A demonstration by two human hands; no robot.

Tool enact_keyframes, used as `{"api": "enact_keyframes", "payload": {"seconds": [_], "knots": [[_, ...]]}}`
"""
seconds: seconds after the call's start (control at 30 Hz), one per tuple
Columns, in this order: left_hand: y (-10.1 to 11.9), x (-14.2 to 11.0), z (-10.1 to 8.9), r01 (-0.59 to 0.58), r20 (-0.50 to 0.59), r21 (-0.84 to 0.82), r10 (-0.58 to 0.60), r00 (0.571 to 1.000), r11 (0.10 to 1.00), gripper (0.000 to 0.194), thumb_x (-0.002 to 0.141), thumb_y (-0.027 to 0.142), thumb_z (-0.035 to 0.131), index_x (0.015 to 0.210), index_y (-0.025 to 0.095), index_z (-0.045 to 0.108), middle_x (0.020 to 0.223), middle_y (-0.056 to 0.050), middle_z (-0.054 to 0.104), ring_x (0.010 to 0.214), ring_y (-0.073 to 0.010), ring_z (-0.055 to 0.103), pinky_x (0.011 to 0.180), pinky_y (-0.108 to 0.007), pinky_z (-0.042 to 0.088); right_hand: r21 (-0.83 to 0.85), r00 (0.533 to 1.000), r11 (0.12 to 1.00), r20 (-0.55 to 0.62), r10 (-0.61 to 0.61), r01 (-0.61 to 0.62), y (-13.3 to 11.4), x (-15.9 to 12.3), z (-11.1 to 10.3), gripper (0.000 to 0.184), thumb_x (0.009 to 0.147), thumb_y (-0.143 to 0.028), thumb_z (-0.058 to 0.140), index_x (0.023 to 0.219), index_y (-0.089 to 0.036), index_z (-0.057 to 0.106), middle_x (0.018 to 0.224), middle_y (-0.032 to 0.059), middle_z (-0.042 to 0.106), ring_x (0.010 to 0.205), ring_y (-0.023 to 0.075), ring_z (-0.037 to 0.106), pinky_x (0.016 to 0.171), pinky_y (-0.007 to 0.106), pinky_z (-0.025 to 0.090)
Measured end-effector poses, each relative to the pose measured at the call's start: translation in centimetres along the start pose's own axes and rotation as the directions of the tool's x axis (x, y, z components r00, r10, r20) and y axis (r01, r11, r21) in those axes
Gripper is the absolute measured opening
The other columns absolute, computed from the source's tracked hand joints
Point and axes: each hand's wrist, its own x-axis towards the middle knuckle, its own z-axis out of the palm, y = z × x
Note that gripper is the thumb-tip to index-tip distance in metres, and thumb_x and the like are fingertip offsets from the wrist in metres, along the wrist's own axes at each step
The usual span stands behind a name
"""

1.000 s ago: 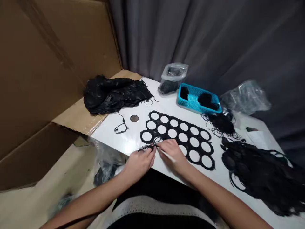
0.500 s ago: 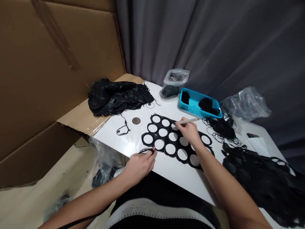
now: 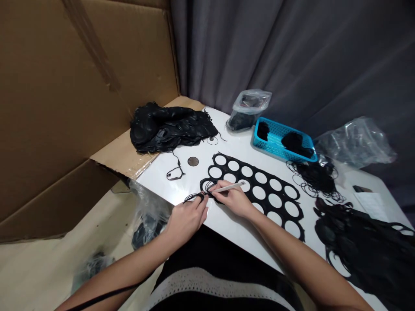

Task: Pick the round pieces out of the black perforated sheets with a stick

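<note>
A black sheet (image 3: 267, 189) punched with rows of round holes, its outline scalloped, lies flat on a white table (image 3: 191, 181). At the sheet's left end the two hands sit close together but apart: the left hand (image 3: 186, 220) pinches thin black rings (image 3: 193, 198), and the right hand (image 3: 231, 199) grips a white stylus (image 3: 230, 187).

Right of the holed black sheet (image 3: 266, 188), the black pile (image 3: 356, 246) runs off the picture's edge, and above the sheet, what fills the clear bag (image 3: 248, 110) can't be made out; the right hand (image 3: 231, 201) covers part of the sheet, and the thin loops (image 3: 194, 198) by the left hand (image 3: 186, 220) are too fine to count
</note>
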Motion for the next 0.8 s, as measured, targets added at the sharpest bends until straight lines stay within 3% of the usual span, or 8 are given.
{"api": "enact_keyframes", "payload": {"seconds": [0.37,0.6,0.8], "knots": [[0.0,-0.1,0.3,0.002,-0.024,-0.016,-0.002,1.0,1.0,0.034,0.099,0.028,0.051,0.128,0.015,0.061,0.094,-0.006,0.069,0.062,-0.017,0.065,0.051,-0.03,0.042,-0.056,0.998,0.997,-0.015,-0.06,0.059,-0.1,0.0,0.3,0.015,0.09,-0.018,0.059,0.077,-0.023,0.063,0.096,0.0016,0.073,0.095,0.0218,0.063,0.086,0.037,0.045],[-0.1,0.0,0.1,0.004,0.021,-0.021,-0.004,1.0,1.0,0.034,0.1,0.029,0.048,0.129,0.017,0.061,0.098,-0.007,0.07,0.065,-0.0163,0.066,0.053,-0.029,0.044,-0.08,0.997,0.994,-0.023,-0.08,0.078,-0.1,0.0,0.4,0.015,0.091,-0.019,0.058,0.077,-0.024,0.061,0.096,0.001,0.073,0.095,0.0216,0.062,0.086,0.037,0.044],[-0.2,0.2,0.1,0.02,0.028,-0.077,-0.018,0.999,0.997,0.032,0.1,0.028,0.048,0.126,0.017,0.061,0.093,-0.006,0.069,0.065,-0.0166,0.066,0.053,-0.028,0.042,-0.282,0.975,0.934,0.032,-0.221,0.221,-0.4,-1.0,1.1,0.013,0.095,-0.019,0.051,0.089,-0.024,0.062,0.099,0.0056,0.073,0.094,0.0233,0.062,0.086,0.04,0.04]]}}
